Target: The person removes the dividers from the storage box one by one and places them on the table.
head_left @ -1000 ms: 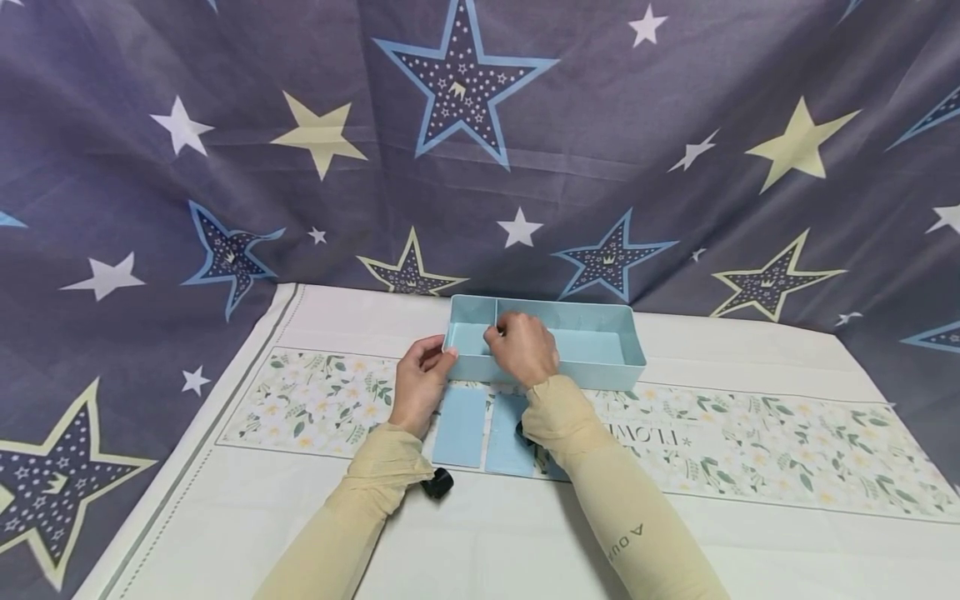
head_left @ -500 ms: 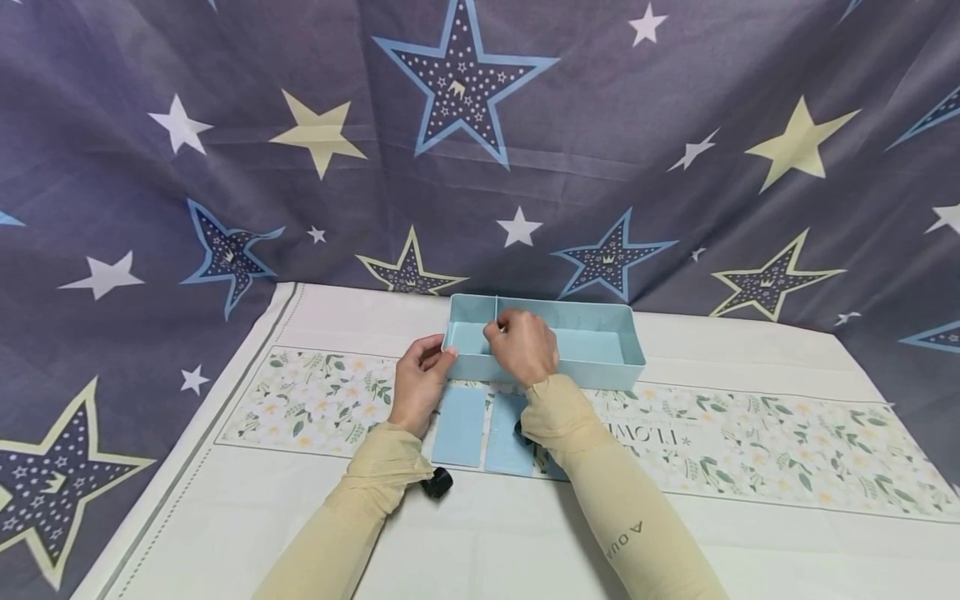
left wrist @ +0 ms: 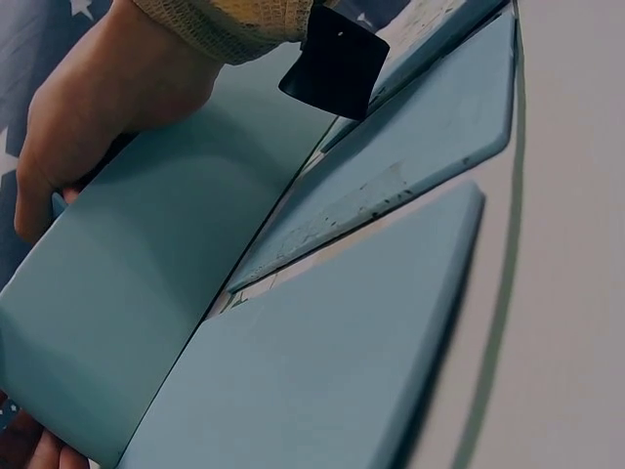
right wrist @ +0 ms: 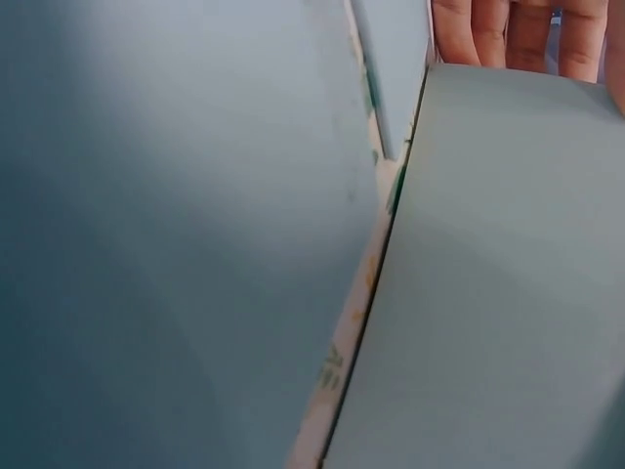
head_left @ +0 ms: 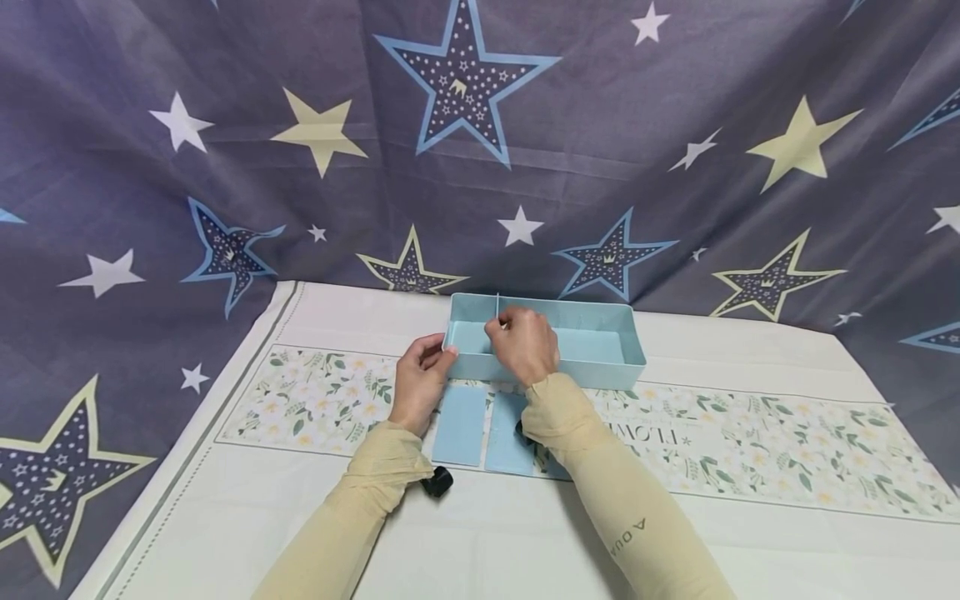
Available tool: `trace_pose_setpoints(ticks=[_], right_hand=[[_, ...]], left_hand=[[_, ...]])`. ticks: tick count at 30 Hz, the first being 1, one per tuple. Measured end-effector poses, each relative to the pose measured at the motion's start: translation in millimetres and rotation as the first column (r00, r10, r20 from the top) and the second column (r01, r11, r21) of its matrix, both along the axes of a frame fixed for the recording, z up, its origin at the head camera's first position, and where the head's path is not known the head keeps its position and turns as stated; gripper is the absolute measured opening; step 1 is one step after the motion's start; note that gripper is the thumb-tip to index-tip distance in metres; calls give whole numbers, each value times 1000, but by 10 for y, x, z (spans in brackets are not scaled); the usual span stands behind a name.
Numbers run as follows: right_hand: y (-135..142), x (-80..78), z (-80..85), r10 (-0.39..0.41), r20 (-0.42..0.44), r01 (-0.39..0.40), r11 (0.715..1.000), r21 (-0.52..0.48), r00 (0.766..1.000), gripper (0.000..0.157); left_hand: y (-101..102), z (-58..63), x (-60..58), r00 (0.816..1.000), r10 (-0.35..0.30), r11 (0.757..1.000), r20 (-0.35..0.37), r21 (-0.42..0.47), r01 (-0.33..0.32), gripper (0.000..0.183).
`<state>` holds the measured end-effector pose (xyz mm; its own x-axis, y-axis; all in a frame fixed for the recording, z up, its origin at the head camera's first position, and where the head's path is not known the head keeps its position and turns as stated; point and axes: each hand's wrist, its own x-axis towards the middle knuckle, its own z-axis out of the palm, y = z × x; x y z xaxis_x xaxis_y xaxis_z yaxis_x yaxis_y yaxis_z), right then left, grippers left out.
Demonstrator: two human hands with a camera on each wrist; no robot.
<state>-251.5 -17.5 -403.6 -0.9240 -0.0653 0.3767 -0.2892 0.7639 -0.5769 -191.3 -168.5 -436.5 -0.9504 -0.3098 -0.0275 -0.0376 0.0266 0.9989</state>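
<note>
A pale blue rectangular box (head_left: 596, 373) stands lengthwise near the back of the table. My left hand (head_left: 420, 382) grips its left end, thumb at the front corner; its fingertips (right wrist: 488, 34) show at the box's end in the right wrist view. With its fingers bent, my right hand (head_left: 523, 343) reaches over the front wall and pinches a thin upright divider (head_left: 497, 306) inside, left of the middle. The divider's lower part is hidden by the hand. Two flat blue panels, a left one (head_left: 459, 425) and a right one (head_left: 510, 437), lie before the box.
Part of another blue panel (head_left: 557, 472) shows beneath the right forearm. The panels lie on a floral runner (head_left: 315, 400) over the white tablecloth (head_left: 480, 542). A star-patterned curtain (head_left: 337, 208) hangs just behind the box. Black wrist pieces (head_left: 438, 482) hang near the panels.
The divider's top and my right fingers have shifted very slightly to the right. My left hand, the box and the panels stay in place.
</note>
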Motion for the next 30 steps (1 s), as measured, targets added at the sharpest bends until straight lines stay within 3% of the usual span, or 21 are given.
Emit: trace_pose_setpoints(ticks=[20, 30], right_hand=[[29, -3, 36, 21, -67, -25, 998, -50, 998, 15], [41, -3, 139, 15, -134, -27, 996, -84, 991, 14]], left_hand=[[1, 13, 10, 1000, 2, 1000, 9, 4, -2, 33], [7, 9, 0, 1000, 6, 1000, 8, 4, -6, 34]])
